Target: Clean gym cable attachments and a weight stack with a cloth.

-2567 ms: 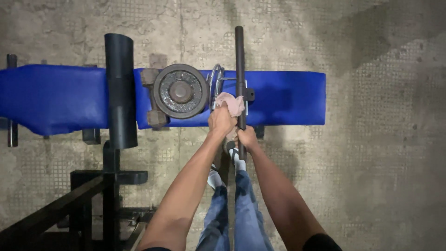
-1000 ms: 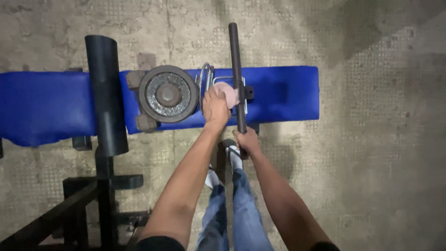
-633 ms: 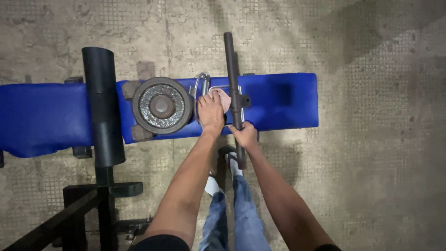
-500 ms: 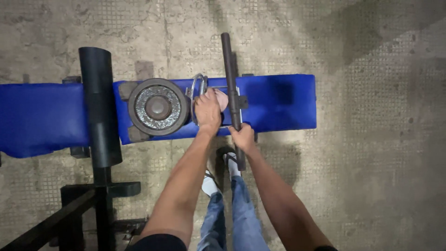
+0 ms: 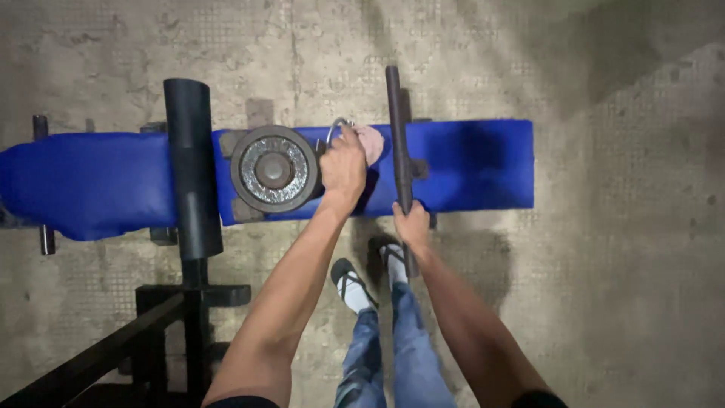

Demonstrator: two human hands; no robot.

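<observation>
Matt dark metal bar [image 5: 398,143], rough grey iron weight plate [image 5: 274,168], soft pink cloth [image 5: 371,142], smooth blue bench padding [image 5: 468,162]

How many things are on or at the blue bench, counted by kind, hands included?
Weight plates: 1
Dark bars: 1
Pink cloths: 1
Metal loop handles: 1
Black roller pads: 1
Hands, left hand and right hand: 2
Total: 7

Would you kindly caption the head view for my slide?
Left hand presses pink cloth on blue bench; right hand grips dark bar.
</observation>
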